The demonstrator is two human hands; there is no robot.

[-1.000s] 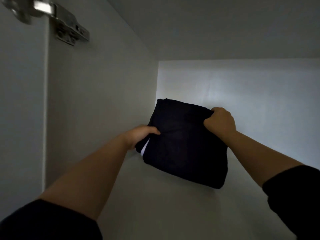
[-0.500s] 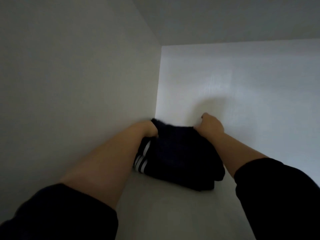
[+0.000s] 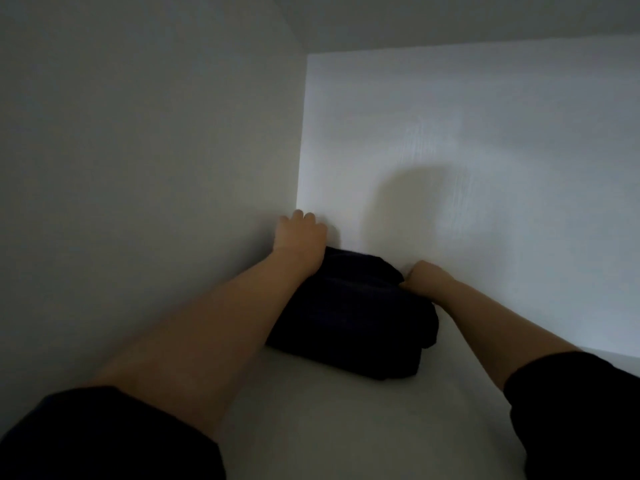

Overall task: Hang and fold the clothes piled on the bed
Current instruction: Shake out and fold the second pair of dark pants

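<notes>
Two bare forearms are stretched forward into a dim white cupboard compartment, each ending near the camera in a dark sleeve, the left sleeve (image 3: 104, 441) at the lower left and the right sleeve (image 3: 575, 410) at the lower right. One folded garment (image 3: 349, 313), dark and nearly black, is laid flat on the shelf (image 3: 346, 427), deep in the far left corner where the side wall (image 3: 138, 133) and the back wall (image 3: 485, 133) meet. Its far edge is set against or just beside the back wall; the two cannot be told apart in the gloom.

The left hand (image 3: 299, 235) is raised at the corner itself, above the garment's far left edge, with the wrist lying over the cloth. Only the back of this hand and a row of knuckles are seen, so whether its fingers are straight or curled cannot be told.

The right hand (image 3: 427, 277) is placed at the garment's far right edge, touching the cloth. Its fingers are curled in, and the edge of the fabric is gripped between them.

Some light falls on the back wall, and a soft shadow (image 3: 415, 195) is cast on it above the right hand. The side wall and the top panel (image 3: 450, 15) are left in grey shade.
</notes>
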